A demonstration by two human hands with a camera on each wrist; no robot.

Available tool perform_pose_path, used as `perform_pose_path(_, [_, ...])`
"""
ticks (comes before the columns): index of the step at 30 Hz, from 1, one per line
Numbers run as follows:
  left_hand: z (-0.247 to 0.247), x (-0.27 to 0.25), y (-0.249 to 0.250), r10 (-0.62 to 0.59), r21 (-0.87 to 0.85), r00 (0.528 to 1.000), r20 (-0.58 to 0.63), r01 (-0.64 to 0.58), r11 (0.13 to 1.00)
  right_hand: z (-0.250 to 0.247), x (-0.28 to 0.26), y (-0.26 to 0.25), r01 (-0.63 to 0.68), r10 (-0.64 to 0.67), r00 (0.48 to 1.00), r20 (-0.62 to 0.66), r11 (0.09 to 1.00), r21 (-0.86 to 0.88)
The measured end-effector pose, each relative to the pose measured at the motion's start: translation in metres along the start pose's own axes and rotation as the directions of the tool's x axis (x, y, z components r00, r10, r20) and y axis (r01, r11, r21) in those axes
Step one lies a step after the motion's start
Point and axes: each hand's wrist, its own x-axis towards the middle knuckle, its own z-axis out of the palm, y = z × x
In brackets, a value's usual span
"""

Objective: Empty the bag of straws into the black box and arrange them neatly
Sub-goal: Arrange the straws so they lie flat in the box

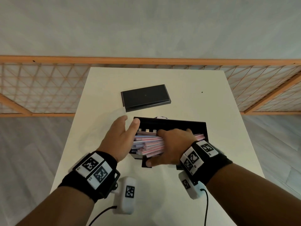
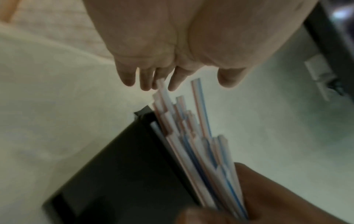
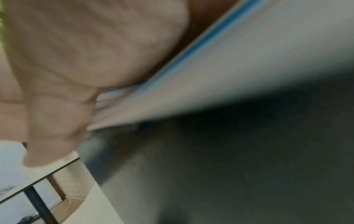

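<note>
A thick bundle of red- and blue-striped white straws (image 1: 146,142) lies across the open black box (image 1: 172,125) in the middle of the white table. My right hand (image 1: 156,147) grips the bundle from above, fingers over the far side and thumb under the near side. In the right wrist view, which is blurred, the straws (image 3: 229,68) run past my palm. My left hand (image 1: 129,123) is open at the bundle's left end. In the left wrist view its straight fingertips (image 2: 145,84) touch the uneven straw ends (image 2: 180,115) sticking out past the box corner (image 2: 141,115). No bag shows.
The box's flat black lid (image 1: 145,97) lies on the table (image 1: 203,103) just beyond the box. Small white pieces (image 1: 147,130) line the box's far inner wall. A wooden lattice screen (image 1: 40,88) stands behind the table. Bare tabletop lies left and right of the box.
</note>
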Motion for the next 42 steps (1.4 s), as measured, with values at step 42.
perform_pose_path(42, [0.03, 0.035, 0.054, -0.132, 0.777, 0.801, 0.584, -0.504, 0.377, -0.007, 0.0, 0.034, -0.042, 0.042, 0.999, 0.023, 0.999, 0.016])
